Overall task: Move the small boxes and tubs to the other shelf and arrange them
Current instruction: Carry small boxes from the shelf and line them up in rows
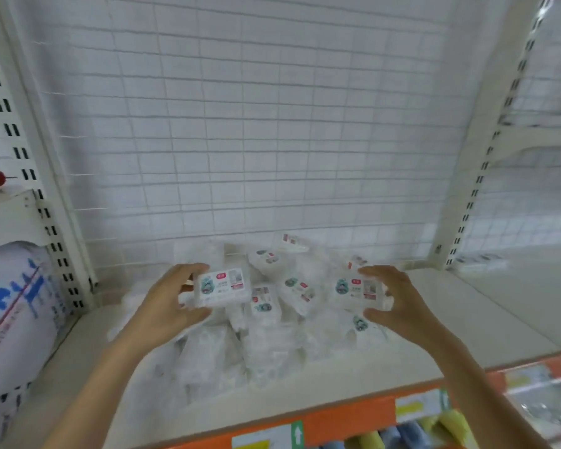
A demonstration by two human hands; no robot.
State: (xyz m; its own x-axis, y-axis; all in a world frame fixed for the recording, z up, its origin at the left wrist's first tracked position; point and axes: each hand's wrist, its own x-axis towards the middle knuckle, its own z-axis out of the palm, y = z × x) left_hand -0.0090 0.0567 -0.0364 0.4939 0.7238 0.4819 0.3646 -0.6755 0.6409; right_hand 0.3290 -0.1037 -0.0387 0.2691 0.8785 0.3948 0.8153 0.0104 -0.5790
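A heap of small clear plastic boxes (pixel 266 306) with white labels lies on the cream shelf (pixel 467 312), mixed with crumpled clear wrapping. My left hand (pixel 169 303) grips one box (pixel 222 288) from its left side, thumb below and fingers over the top. My right hand (pixel 399 299) grips another box (pixel 358 293) from its right side. Both boxes are held just above the heap, labels facing me. The view is blurred.
A white wire grid (pixel 256 124) backs the shelf, with slotted uprights at the left (pixel 30 176) and right (pixel 486 157). A large white sack (pixel 10 319) with blue print fills the left bay. The shelf's orange front edge (pixel 353 416) carries price tags.
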